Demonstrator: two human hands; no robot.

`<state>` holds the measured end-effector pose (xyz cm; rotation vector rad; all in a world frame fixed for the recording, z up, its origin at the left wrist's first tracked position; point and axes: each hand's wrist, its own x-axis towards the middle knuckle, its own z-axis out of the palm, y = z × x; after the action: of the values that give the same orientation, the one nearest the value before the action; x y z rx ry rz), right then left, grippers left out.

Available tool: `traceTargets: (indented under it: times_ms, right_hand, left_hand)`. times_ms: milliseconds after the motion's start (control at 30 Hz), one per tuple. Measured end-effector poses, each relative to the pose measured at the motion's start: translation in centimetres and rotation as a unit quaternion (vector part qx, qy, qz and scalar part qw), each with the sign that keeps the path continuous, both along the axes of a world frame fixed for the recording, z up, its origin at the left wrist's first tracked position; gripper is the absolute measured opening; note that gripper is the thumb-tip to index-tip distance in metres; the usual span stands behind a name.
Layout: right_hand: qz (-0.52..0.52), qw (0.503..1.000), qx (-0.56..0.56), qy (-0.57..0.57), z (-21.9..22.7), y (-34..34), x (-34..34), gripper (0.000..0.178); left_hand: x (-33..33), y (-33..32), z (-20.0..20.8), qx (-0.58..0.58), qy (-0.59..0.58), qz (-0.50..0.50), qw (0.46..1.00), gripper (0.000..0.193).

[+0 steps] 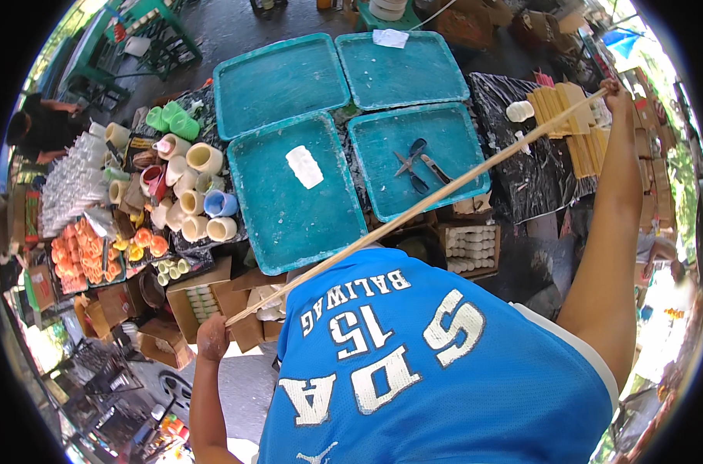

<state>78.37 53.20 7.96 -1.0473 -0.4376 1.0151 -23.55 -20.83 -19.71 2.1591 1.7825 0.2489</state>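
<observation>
A long, thin wooden stick runs slantwise across my body, from the lower left to the upper right. My left hand is closed around its lower end. At the far end, my right hand grips the other tip with the arm stretched out. Beyond the stick lie several teal trays set side by side. In the near right tray are black-handled scissors and a utility knife. A white, wavy-edged piece rests in the near left tray.
Cream moulded cups crowd the left, with orange pieces and clear plastic pieces beyond. Yellowish wooden blocks sit on black plastic sheeting at right. Cardboard boxes stand below the trays. Another person is at far left.
</observation>
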Motion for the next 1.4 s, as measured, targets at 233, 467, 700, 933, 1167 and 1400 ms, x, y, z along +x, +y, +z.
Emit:
traceTargets:
  times_ms: [233, 467, 700, 933, 1167, 1400]
  right_hand:
    - [0.031, 0.999, -0.021, -0.039, -5.8, 1.4, -2.8, 0.023]
    - [-0.039, 0.976, -0.205, -0.058, -19.5, 4.3, -4.1, 0.012]
    - [0.035, 0.952, -0.273, -0.135, -28.1, 4.2, -10.2, 0.018]
    - [0.122, 0.978, -0.167, -0.036, -28.1, 7.9, -14.4, 0.019]
    - [0.354, 0.931, 0.034, -0.082, -23.4, -5.7, -35.6, 0.023]
    - [0.366, 0.924, -0.106, -0.019, -22.9, -24.0, -55.8, 0.026]
  left_hand:
    - [-1.0, 3.7, 0.3, -0.227, -0.237, 0.302, 0.895, 0.050]
    - [-2.3, 1.2, 2.1, -0.396, -0.560, 0.452, 0.570, 0.045]
    - [-2.4, -0.8, 4.0, -0.393, -0.542, 0.483, 0.564, 0.041]
    - [-2.8, -3.3, 1.2, -0.369, -0.354, 0.479, 0.714, 0.043]
    - [-6.5, -9.3, -2.3, -0.229, 0.138, 0.630, 0.729, 0.042]
    - [12.6, 21.5, 1.0, 0.083, -0.422, 0.398, 0.810, 0.039]
